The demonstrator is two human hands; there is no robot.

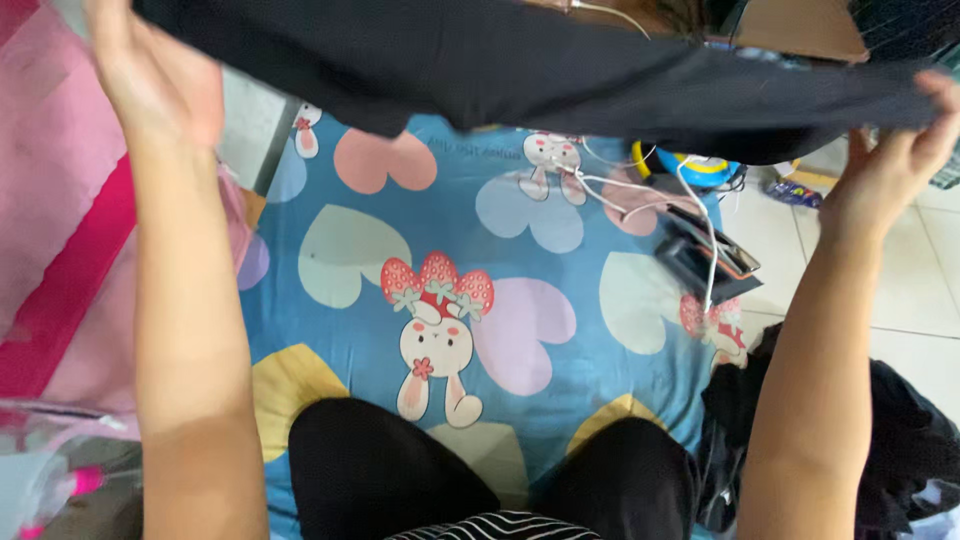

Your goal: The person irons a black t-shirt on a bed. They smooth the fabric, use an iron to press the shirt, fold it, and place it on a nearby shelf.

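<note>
Left hand and right hand each grip the stretched black garment.
Beneath: blue heart-print sheet, phone, white cable; garment hides the sheet's far edge.

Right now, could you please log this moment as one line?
left hand: grips black cloth | right hand: grips cloth | cloth: stretched above blue sheet

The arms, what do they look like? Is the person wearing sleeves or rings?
Both arms are bare from elbow to wrist: no sleeves show. The left hand and right hand wear no gloves, and no watch, bracelet or ring shows. Lower down, the person wears black trousers and a black-and-white striped top.
</note>
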